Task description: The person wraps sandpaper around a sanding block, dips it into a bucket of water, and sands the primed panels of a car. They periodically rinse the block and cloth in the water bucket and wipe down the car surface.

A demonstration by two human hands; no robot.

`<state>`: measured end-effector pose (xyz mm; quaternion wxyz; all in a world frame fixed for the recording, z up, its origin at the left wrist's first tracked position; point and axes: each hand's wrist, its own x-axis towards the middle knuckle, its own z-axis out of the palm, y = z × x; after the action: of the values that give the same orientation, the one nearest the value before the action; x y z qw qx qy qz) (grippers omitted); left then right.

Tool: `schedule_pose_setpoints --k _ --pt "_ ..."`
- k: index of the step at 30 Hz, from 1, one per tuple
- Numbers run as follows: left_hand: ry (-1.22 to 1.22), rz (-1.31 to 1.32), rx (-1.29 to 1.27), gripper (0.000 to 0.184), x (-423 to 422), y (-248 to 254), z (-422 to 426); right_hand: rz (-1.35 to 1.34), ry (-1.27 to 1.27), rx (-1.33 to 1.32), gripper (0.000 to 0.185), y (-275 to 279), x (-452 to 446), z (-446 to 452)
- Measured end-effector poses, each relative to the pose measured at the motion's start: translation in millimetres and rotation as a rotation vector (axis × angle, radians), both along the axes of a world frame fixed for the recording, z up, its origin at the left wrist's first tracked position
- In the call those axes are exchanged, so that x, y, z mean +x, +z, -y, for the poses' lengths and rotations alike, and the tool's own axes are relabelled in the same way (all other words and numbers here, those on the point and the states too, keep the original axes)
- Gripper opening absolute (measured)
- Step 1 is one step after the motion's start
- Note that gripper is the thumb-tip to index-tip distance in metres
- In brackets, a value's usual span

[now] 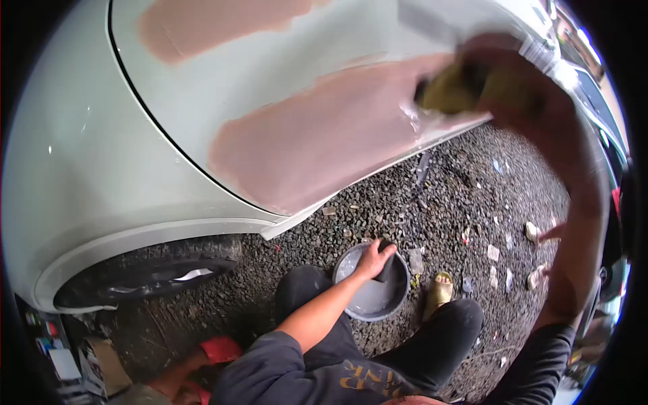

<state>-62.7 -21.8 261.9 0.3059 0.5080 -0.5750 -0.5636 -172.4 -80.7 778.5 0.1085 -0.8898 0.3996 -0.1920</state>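
My left hand (370, 262) is closed around a dark block (385, 268), held over the grey bucket (405, 289). Cloudy liquid lies in the bucket, which stands on gravel between my legs. My right hand (516, 84), raised and smeared by motion, grips a yellowish-green pad (451, 91) at the pale car door (324, 47). A broad pinkish-brown patch (317, 138) covers the lower door, with a wet shine near the pad. Blur hides the pad's exact kind and whether it touches the panel.
A second pinkish patch (216, 23) lies higher on the door. The car's wheel (142, 273) is at left. Scraps litter the gravel (472, 196). Another person's arm (179, 374) with red cloth (219, 349) shows at lower left, near a cardboard box (104, 364). Another person's feet (533, 233) are at right.
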Motion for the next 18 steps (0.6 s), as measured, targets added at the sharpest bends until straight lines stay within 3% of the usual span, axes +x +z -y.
schedule_pose_setpoints --k 1,6,9,12,13,14,15,18 --pt "-0.043 0.007 0.02 0.103 -5.1 -4.6 -5.6 0.083 0.031 0.021 0.032 16.0 -3.2 18.6" --pt "-0.049 -0.089 0.15 0.1 -11.7 15.9 -17.9 -0.308 0.06 -0.749 0.041 27.7 -25.0 143.9" --pt "0.074 -0.077 0.251 0.095 -20.7 53.2 -15.9 -0.298 0.454 -1.348 0.059 8.8 21.9 182.1" --pt "0.164 -0.207 0.283 0.095 -45.5 43.7 -12.0 -0.26 0.744 -1.535 0.044 -5.3 66.4 151.3" --pt "0.191 -0.286 0.277 0.095 -57.7 38.6 -10.6 -0.073 0.789 -1.466 0.042 -27.1 91.6 152.3" --pt "0.177 -0.247 0.314 0.094 -56.0 66.6 -4.0 0.113 0.848 -1.389 0.039 -48.8 116.8 153.4" --pt "0.31 -0.226 0.264 0.083 -65.1 80.4 -3.6 0.14 0.903 -1.39 0.036 -56.5 128.7 148.7" --pt "0.636 -0.16 0.196 0.063 -92.8 92.5 -5.5 -0.086 0.942 -1.432 0.03 -53.4 148.8 121.9"
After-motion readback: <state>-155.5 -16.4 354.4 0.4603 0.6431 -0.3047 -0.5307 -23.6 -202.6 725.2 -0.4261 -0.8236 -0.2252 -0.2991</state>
